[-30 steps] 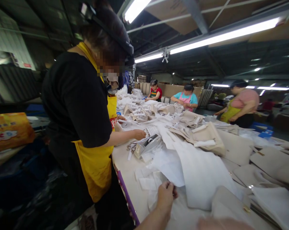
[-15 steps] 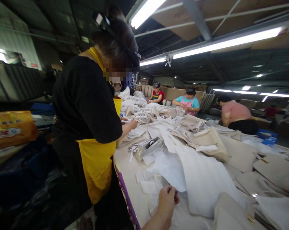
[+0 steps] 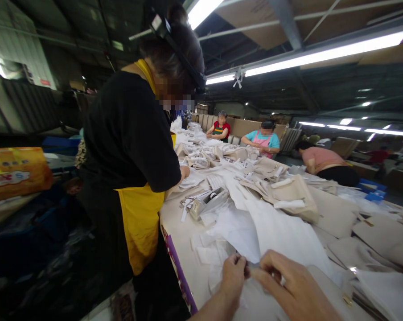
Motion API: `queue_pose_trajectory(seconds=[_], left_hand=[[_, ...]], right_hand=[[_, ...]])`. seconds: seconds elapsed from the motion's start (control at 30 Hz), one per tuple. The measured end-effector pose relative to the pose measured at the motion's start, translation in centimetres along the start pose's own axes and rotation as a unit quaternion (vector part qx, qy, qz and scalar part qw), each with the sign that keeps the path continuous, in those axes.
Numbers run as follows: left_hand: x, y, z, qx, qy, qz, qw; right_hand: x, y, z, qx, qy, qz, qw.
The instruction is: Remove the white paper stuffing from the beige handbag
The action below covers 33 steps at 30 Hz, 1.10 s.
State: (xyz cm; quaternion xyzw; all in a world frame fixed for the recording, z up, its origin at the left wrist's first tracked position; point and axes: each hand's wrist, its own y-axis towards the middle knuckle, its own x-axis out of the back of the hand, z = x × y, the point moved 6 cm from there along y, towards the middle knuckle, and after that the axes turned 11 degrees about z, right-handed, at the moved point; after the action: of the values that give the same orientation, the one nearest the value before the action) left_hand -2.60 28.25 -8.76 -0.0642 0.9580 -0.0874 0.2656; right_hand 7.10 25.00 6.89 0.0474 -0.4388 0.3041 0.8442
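Note:
My left hand (image 3: pixel 233 273) is closed in a pinch above the table, right at the lower corner of a thin white sheet (image 3: pixel 240 229). What its fingertips hold is too small to tell. Close beside it, my right hand (image 3: pixel 285 278) has curled fingers, thumb and forefinger nearly meeting the left fingertips. A small white bit shows between its fingers, its kind unclear. Under and beyond the hands lie a long white padding strip (image 3: pixel 285 240) and several beige bag pieces (image 3: pixel 335 211). A tape dispenser (image 3: pixel 208 203) stands farther up the table.
At my left a co-worker in a yellow apron (image 3: pixel 139 227) bends over the same table (image 3: pixel 173 218). Its purple-trimmed edge (image 3: pixel 179 274) runs along that side. Several other people work beyond the heaped white and beige material. An orange bag (image 3: pixel 17 174) lies far left.
My right hand has come into view from the lower right and met the left hand's fingertips. The left hand stays nearly in place. The view has shifted slightly.

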Motion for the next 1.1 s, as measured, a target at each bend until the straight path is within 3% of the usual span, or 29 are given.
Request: queue_pose_trajectory(seconds=[0.1, 0.2, 0.6, 0.83, 0.97, 1.1], left_hand=[[0.0, 0.1, 0.0, -0.004, -0.006, 0.005, 1.0], [0.0, 0.1, 0.1, -0.006, -0.016, 0.014, 1.0], [0.0, -0.2, -0.1, -0.012, -0.014, 0.022, 1.0], [0.0, -0.3, -0.2, -0.015, 0.007, 0.016, 1.0], [0.1, -0.1, -0.3, 0.0, 0.009, -0.001, 1.0], [0.2, 0.2, -0.1, 0.023, 0.004, -0.016, 1.0]], right_hand=[[-0.2, 2.9, -1.7, -0.052, -0.12, -0.022, 0.991], [-1.6, 4.6, -3.3, -0.052, -0.175, 0.007, 0.983], [-2.6, 5.8, -4.4, -0.028, -0.185, 0.004, 0.982], [-2.4, 5.8, -5.0, -0.049, -0.121, -0.051, 0.99], [-0.6, 5.3, -4.8, -0.044, -0.055, -0.082, 0.994], [5.6, 2.1, -3.9, -0.052, 0.026, -0.158, 0.986]])
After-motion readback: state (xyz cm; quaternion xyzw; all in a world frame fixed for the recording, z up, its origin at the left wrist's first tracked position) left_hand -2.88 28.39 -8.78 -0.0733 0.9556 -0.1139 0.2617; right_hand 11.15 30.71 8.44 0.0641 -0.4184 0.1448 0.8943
